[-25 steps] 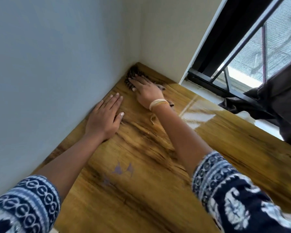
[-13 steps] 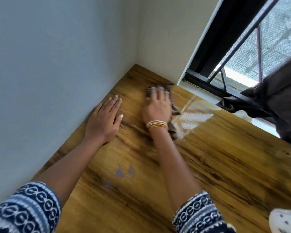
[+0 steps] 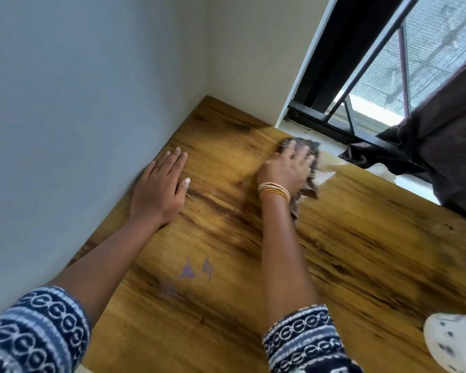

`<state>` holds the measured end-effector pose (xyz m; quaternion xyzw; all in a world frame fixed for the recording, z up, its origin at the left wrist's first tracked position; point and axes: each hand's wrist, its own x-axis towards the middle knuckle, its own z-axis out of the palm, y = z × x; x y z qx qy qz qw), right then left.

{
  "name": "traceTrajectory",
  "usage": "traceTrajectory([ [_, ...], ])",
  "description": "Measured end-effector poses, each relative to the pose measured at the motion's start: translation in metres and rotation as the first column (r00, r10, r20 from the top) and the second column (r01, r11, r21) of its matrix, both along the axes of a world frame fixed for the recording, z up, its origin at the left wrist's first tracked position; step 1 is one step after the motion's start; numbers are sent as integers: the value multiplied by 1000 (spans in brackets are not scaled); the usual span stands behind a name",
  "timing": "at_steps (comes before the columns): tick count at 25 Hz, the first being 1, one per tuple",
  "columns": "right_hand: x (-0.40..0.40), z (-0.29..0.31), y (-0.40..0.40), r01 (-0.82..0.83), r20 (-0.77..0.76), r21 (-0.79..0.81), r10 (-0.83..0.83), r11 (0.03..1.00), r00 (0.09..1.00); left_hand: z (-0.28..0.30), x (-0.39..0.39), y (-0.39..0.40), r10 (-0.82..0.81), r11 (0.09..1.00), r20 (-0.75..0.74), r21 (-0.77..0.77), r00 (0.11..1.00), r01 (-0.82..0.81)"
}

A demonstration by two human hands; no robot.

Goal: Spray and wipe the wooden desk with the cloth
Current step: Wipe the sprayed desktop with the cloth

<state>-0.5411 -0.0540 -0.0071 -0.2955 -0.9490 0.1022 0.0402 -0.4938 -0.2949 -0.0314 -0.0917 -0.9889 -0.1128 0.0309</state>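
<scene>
**Cloth at the desk's window edge, under your right hand**

Cloth lay flat on the wooden desk, close to the window frame and just short of the sill. Your right hand pressed it down with fingers spread and nearly straight, not curled round it; dark fabric showed past the fingertips and trailed back beside the wrist bangles. Your left hand rested open, palm down on bare wood, farther from the window frame and against the wall, holding nothing.

The cloth looked thin, soft and limp, so it would likely bunch under a sideways push; a flat palm over its middle seemed the best hold. Its long axis appeared to run from the window frame back toward you, roughly along your forearm, though blur hid its edges.
</scene>
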Motion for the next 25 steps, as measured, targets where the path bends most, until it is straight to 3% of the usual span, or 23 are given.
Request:
traceTrajectory([
  [2,0,1,-45,-359,-24,15,360,933,933,-1,-2,0,-3,1000,2,-15,1000,3],
  [4,13,-2,-82,-702,-10,-7,702,712,712,-1,-2,0,1,999,6,-41,1000,-1],
  [6,14,0,-76,-804,-36,-48,803,593,594,0,-2,-1,-3,999,14,-46,1000,3],
  [8,3,1,-32,-697,-88,-5,694,717,715,1,-1,0,-7,999,24,-31,1000,8],
  [11,-3,-2,69,-266,-101,11,266,964,959,1,-1,0,7,1000,21,-15,1000,-6],
  [13,7,-3,107,-62,-57,7,62,998,996,2,0,0,11,1000,20,-17,1000,-10],
  [16,8,-6,83,-43,6,63,42,997,999,3,0,0,10,1000,23,-20,1000,-10],
  [18,10,-1,38,-197,12,81,197,977,980,6,1,2,3,1000,33,-3,999,-3],
  [19,15,-2,10,-337,-1,62,338,939,941,8,6,1,12,1000,30,20,999,-12],
  [21,33,-4,-48,-630,-10,46,631,775,775,12,28,-3,53,994,15,98,998,-54],
  [23,52,-1,-84,-874,43,42,873,484,486,17,62,-14,76,987,10,142,997,-77],
  [24,47,4,-84,-946,70,18,943,324,325,18,81,-21,76,988,12,132,997,-77],
  [25,33,6,-76,-975,82,7,972,220,220,20,100,-29,77,991,16,113,997,-78],
])
